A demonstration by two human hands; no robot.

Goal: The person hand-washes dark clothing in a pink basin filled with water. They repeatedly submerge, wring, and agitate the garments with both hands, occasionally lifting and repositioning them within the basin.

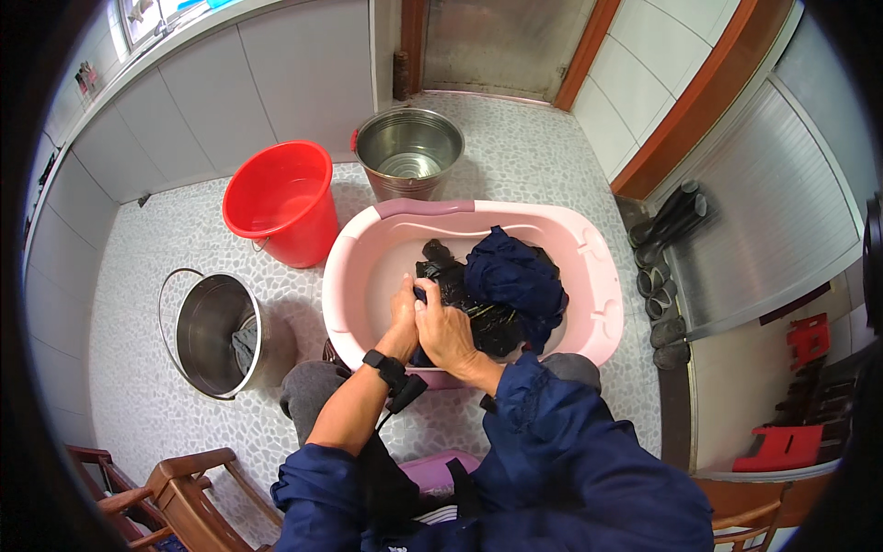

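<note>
A pink plastic tub (334,276) stands on the floor before me, holding some cloudy water. My left hand (404,307) and my right hand (443,330) meet over its near left part, both closed on a piece of dark blue cloth (419,294). Most of that cloth is hidden by my fingers; a dark part shows below my hands by the near rim. Wet black clothing (493,328) lies in the tub just right of my hands. A bunched navy blue garment (514,276) rests on and beside it, towards the tub's right side.
Left of the tub are a red bucket (279,193) and a metal bucket (217,331) with grey cloth (245,345) inside. Another metal bucket (410,148) stands behind it. Boots (666,224) and shoes (659,293) line the right wall. A wooden chair (186,483) is at the lower left.
</note>
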